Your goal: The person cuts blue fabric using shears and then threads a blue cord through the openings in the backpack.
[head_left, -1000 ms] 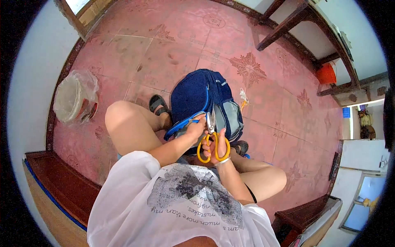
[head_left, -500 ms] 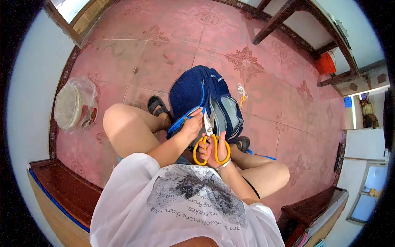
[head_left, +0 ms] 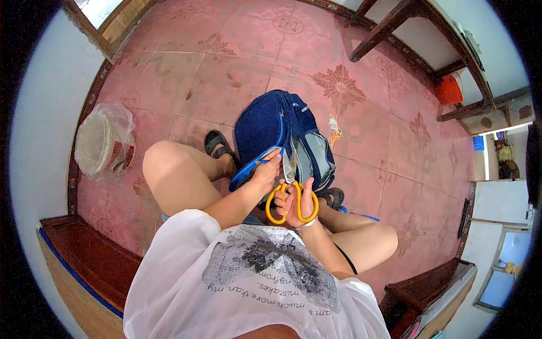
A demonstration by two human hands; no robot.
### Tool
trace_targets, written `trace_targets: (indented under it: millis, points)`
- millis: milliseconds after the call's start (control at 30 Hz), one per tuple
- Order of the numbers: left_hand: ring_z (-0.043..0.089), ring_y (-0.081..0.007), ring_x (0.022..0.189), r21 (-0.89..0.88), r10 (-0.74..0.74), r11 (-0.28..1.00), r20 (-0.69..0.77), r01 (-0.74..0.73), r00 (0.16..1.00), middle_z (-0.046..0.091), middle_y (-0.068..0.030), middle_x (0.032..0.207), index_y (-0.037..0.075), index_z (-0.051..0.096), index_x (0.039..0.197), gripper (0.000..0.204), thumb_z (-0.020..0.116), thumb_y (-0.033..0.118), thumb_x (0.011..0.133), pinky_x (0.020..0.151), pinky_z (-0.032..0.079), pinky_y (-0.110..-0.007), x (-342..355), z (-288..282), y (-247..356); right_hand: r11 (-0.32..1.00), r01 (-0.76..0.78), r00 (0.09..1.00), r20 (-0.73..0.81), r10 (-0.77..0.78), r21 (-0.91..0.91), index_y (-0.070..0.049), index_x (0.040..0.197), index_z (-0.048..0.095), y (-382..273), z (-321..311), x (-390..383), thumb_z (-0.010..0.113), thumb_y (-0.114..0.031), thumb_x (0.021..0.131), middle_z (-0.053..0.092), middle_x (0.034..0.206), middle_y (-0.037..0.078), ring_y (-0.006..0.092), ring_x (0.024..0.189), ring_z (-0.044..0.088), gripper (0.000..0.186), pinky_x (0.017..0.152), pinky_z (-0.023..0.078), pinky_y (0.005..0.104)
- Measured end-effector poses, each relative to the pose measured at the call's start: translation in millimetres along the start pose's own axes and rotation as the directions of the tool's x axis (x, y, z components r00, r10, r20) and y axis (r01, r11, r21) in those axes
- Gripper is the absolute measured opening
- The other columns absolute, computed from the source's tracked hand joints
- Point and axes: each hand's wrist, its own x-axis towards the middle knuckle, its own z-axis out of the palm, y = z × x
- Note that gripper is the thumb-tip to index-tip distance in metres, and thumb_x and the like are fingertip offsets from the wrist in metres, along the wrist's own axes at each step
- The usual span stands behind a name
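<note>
A navy backpack [head_left: 257,118] with grey inside and blue trim lies on the floor between my legs, its zipped side open. My left hand [head_left: 267,174] pinches the blue-edged flap [head_left: 247,172] of that backpack. In my right hand [head_left: 294,204] are yellow-handled scissors [head_left: 306,218], fingers and thumb through the loops. Their metal blades stand slightly apart and point away from me, close beside the trim that my left fingers hold. Whether the blades touch the cloth, I cannot tell.
Scraps of white and orange string [head_left: 334,131] lie right of the backpack. At the left wall stands a white bucket [head_left: 99,144] in clear plastic. A red bucket [head_left: 448,89] sits by a dark wooden frame [head_left: 389,31] at the far right. Low brown furniture [head_left: 90,257] flanks me.
The scissors and my right hand have shifted very slightly, with the blades a little nearer the trim. My left hand keeps its hold on the flap.
</note>
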Motion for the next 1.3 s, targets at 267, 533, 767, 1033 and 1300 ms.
trace_targets:
  millis: [267,533,767,1033,1300]
  points:
    - [0.052,-0.014,0.084,0.267,0.106,0.961,-0.139,-0.066,0.985,0.054,-0.0054,0.097,0.005,0.043,0.115,0.031,0.043,0.018,0.087,0.074,0.043,-0.027,-3,9,-1,0.943,-0.065,0.975,-0.223,-0.01,-0.325,-0.011,0.105,0.041,-15,-6,0,0.027,-0.067,0.075,0.043,0.068,0.003,0.0101,0.049,0.035,0.065,0.038,0.028,0.0199]
    - [0.052,-0.0164,0.086,0.33,0.145,0.941,-0.188,-0.077,0.971,0.053,-0.0089,0.1,0.006,0.041,0.118,0.033,0.04,0.019,0.088,0.079,0.043,-0.029,-8,15,2,0.829,0.03,0.954,-0.231,-0.19,-0.559,-0.004,0.101,0.043,-15,-7,-1,0.036,-0.049,0.084,0.043,0.059,0.002,0.0085,0.039,0.036,0.048,0.033,0.028,0.0205]
    - [0.053,-0.0233,0.094,0.289,0.121,0.954,-0.119,-0.083,0.985,0.052,-0.0147,0.104,0.0,0.038,0.117,0.033,0.039,0.016,0.088,0.083,0.043,-0.032,-10,19,14,0.472,0.097,0.935,-0.083,-0.346,-0.876,-0.002,0.099,0.048,-33,-27,-11,0.052,-0.029,0.082,0.046,0.063,0.0,0.0058,0.044,0.039,0.032,0.038,0.033,0.0188]
    - [0.052,-0.0252,0.096,0.368,0.112,0.927,-0.074,-0.078,0.991,0.05,-0.0156,0.108,0.0,0.036,0.119,0.033,0.036,0.015,0.089,0.084,0.042,-0.033,-9,18,12,0.481,0.119,0.929,-0.073,-0.364,-0.869,-0.002,0.099,0.048,-27,-31,-5,0.054,-0.026,0.081,0.046,0.06,-0.002,0.0052,0.046,0.039,0.031,0.04,0.033,0.0184]
    - [0.052,-0.0228,0.094,0.09,-0.059,0.993,-0.213,0.08,0.975,0.052,-0.0168,0.106,-0.003,0.034,0.119,0.052,0.044,0.035,0.085,0.08,0.043,-0.03,-9,14,14,0.6,0.06,0.937,-0.162,-0.309,-0.798,-0.003,0.099,0.048,-20,-27,-3,0.053,-0.026,0.082,0.044,0.06,-0.002,0.005,0.048,0.04,0.029,0.041,0.033,0.0189]
